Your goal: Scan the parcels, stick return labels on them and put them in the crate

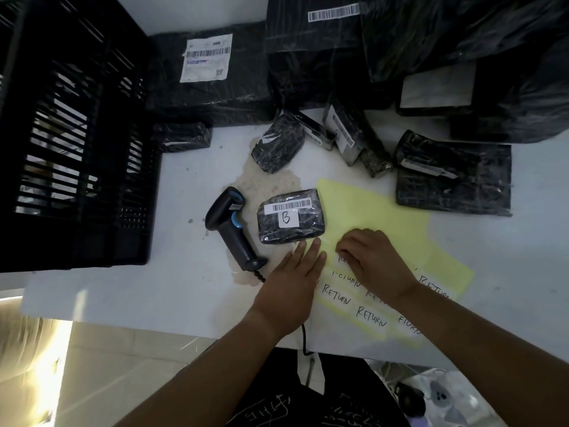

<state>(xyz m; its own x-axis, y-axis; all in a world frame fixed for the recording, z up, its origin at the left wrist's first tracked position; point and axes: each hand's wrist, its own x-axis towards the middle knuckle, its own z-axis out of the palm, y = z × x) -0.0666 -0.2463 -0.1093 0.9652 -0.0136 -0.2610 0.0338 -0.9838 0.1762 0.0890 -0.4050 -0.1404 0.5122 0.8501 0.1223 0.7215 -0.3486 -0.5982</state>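
At the left edge of the white counter (191, 282): a black slatted plastic crate (74, 143), contents hard to make out through the slats. Just right of it, lying on its side, a black handheld barcode scanner with blue trim (231, 221), cord running off the near edge. Beside that, near the middle, a small black plastic-wrapped parcel with a barcode strip and a white tag marked "B" (291, 217), partly resting on a yellow backing sheet of handwritten "RETURN" labels (378, 211).

Left hand (295, 272) open and flat, fingers pressed on the sheet's left edge, fingertips just touching the parcel. Right hand (372, 260) curled, fingertips pinched at a label; whether one is already lifted cannot be told, being hidden under the knuckles.

Risks, as a judgement: label tearing or curling on itself if peeled too fast; sheet sliding if the left hand lifts; label covering the barcode.

Along the far edge, more black wrapped parcels (452, 177), several cut off at the top and right. Some label words covered by the forearms.
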